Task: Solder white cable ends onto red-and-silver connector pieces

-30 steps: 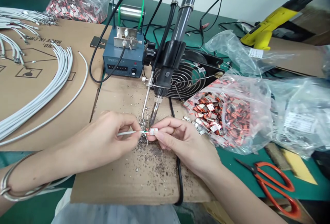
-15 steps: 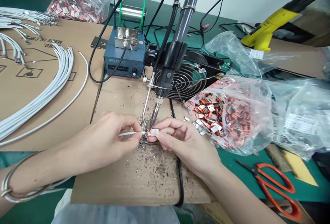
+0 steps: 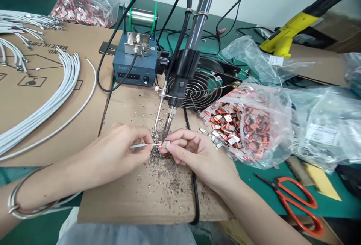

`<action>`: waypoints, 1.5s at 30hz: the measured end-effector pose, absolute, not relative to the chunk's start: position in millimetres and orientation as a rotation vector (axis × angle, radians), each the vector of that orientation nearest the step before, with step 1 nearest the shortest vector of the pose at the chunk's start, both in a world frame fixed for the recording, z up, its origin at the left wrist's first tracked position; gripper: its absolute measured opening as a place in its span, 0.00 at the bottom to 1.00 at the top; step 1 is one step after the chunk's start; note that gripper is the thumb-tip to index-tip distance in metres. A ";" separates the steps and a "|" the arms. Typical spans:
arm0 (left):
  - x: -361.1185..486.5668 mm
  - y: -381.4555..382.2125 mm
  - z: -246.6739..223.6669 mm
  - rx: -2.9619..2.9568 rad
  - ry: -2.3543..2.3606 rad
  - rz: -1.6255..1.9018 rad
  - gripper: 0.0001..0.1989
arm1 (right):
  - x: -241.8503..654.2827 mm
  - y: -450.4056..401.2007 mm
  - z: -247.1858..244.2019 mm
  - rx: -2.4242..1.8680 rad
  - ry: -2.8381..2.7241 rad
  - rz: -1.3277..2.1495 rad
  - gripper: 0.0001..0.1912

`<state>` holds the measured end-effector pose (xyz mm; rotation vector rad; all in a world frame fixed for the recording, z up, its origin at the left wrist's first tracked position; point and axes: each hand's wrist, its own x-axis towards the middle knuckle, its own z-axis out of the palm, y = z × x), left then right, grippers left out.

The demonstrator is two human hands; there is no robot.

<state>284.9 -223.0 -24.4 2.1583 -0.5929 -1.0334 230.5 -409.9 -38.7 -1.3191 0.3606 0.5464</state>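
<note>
Your left hand [image 3: 124, 148] is closed in a pinch on a thin white cable [image 3: 138, 146], thumb against fingers. Your right hand [image 3: 199, 153] pinches a small metal connector [image 3: 165, 144], its orange end facing left toward the cable's tip; whether the two touch is too small to tell. The connector sits right under the soldering iron [image 3: 180, 81], above the speckled cardboard [image 3: 124, 203]. To your right lie an open bag of connectors [image 3: 248, 124] and, nearer, orange-handled scissors [image 3: 300, 194]. Left is a cable bundle [image 3: 60, 96]; farther off, beyond your hands, stands a blue control box [image 3: 134, 66].
</note>
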 end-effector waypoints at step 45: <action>276.6 -215.1 -39.4 2.069 -0.661 -0.910 0.12 | 228.7 -412.3 -33.0 -1.333 0.330 0.554 0.09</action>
